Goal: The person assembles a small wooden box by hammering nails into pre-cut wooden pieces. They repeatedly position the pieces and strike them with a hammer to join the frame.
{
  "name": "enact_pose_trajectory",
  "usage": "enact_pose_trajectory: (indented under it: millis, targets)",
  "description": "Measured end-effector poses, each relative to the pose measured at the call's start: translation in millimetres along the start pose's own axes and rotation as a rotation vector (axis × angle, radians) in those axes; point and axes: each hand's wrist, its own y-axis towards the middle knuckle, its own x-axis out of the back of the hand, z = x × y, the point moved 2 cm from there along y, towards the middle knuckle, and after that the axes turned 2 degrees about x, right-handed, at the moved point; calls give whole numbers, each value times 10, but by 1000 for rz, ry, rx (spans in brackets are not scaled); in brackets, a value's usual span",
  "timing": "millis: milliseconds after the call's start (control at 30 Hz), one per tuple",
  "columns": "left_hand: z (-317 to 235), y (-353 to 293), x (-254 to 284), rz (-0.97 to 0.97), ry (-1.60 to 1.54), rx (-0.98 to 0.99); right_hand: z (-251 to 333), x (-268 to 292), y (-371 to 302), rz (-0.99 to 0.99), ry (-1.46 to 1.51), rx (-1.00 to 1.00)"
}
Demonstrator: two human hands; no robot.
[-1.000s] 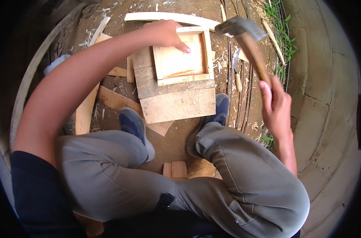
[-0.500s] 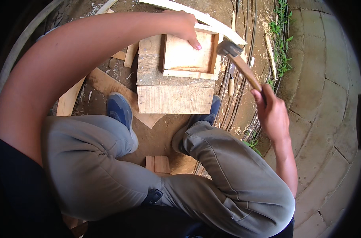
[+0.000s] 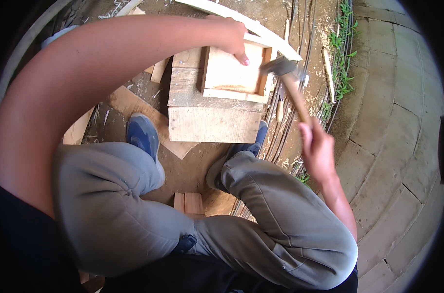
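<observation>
Head view: the right hand (image 3: 319, 150) wraps a hammer (image 3: 294, 93) pointing to eleven o'clock, its head near the three-o'clock wall of the wooden tray (image 3: 232, 94) the left hand (image 3: 231, 38) pinches

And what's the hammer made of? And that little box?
The hammer head is probably metal: it's dark grey, though blur hides its finish. The handle seems to be wood, going by its brown colour. The shallow box looks like bare wood: pale and yellowish, with thin strips around a flat panel and no paint showing.
</observation>
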Motion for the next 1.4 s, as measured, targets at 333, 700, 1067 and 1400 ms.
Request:
enact_pose_trajectory:
  millis: [333,700,1067,1400]
  targets:
    - [32,29,12,24,-40,-9,-356,-418,-22,4,153,-222]
    - [57,-3,36,76,-88,-49,-373,-84,-44,-560,388,117]
    - [350,153,31,170,-251,-180,-244,27,32,-284,121,-96]
    - [394,195,-68,75,-290,-115,-275,-331,10,-36,86,-150]
